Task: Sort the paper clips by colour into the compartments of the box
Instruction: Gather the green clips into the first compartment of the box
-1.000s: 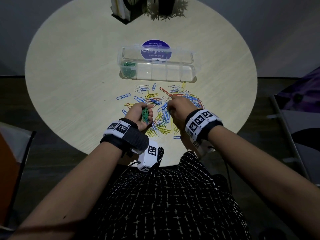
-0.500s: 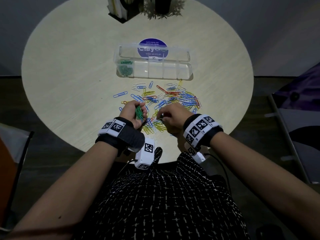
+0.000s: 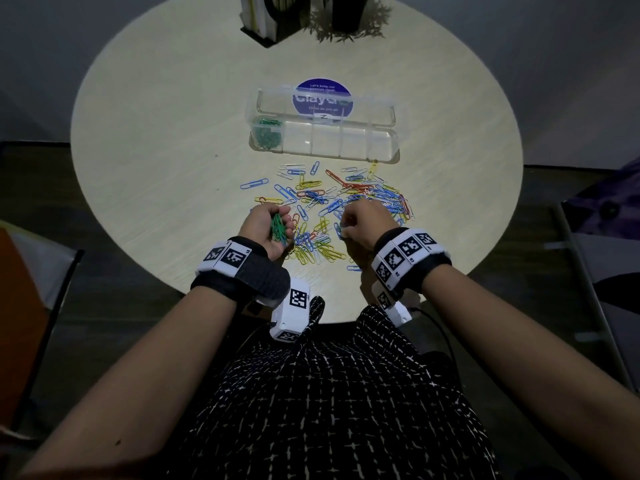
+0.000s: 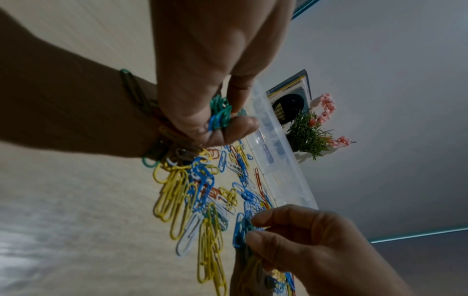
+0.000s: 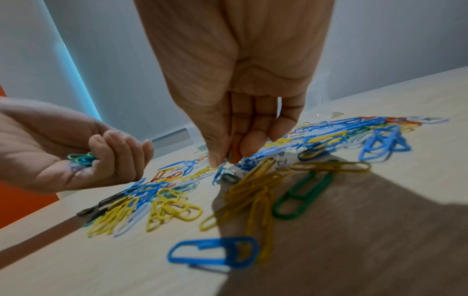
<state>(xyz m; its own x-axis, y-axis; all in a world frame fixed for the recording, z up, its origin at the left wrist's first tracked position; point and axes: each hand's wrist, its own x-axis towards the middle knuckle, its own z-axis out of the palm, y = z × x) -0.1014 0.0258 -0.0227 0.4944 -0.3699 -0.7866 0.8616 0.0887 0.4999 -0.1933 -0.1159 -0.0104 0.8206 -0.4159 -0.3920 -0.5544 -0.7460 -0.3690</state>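
Mixed blue, yellow, red, white and green paper clips (image 3: 332, 206) lie in a loose pile on the round table (image 3: 156, 168). Behind them is the clear compartment box (image 3: 381, 147) with its lid open; green clips (image 3: 266, 135) fill its leftmost compartment. My left hand (image 3: 277, 221), at the pile's left near edge, grips a bundle of green clips (image 4: 219, 114) in curled fingers. My right hand (image 3: 344, 230) is over the near middle of the pile. Its thumb and fingertips (image 5: 249, 148) pinch a green clip (image 5: 230, 155). A single green clip (image 5: 301, 194) lies close under that wrist.
A book stand (image 3: 263, 15) and a small potted plant (image 3: 349, 19) stand at the table's far edge. A purple round sticker (image 3: 322, 98) shows through the box lid. An orange chair (image 3: 17, 306) is at the left and dark furniture at the right.
My right hand has drawn back from the middle of the pile to its near part and pinched a clip. My left hand keeps its bundle and stays in place.
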